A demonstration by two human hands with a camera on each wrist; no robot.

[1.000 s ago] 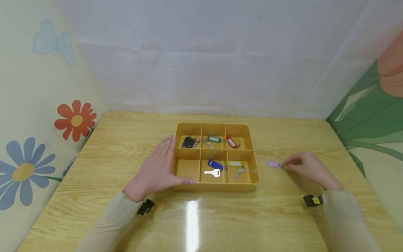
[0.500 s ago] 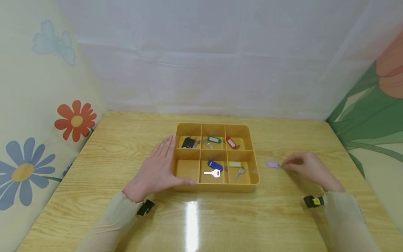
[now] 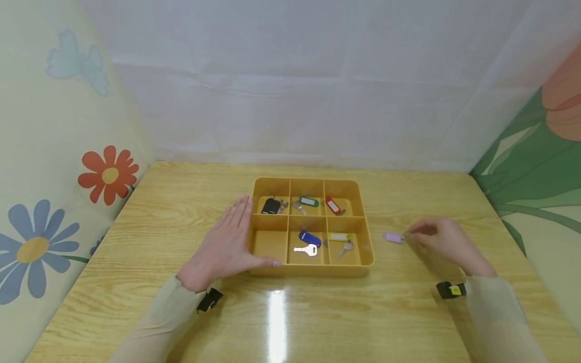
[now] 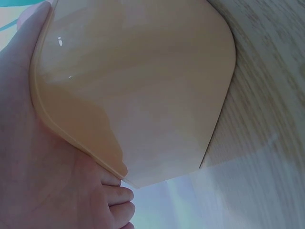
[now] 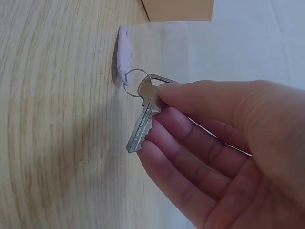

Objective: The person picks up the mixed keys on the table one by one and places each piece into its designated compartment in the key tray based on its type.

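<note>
A yellow divided tray stands mid-table. My left hand lies with straight fingers along its left side, the thumb over the front rim; in the left wrist view the palm is against the tray wall. Right of the tray, my right hand pinches a silver key by its head between thumb and fingers. A thin ring joins this key to a lilac key tag, which rests on or just touches the table.
Tray compartments hold keys with a black fob, a green tag, a red tag, a blue tag and a yellow tag. The front left compartment shows only its floor. Printed walls enclose the table.
The lilac tag has shifted very slightly left, with the right hand still pinching its key. The left hand and tray have hardly moved.
</note>
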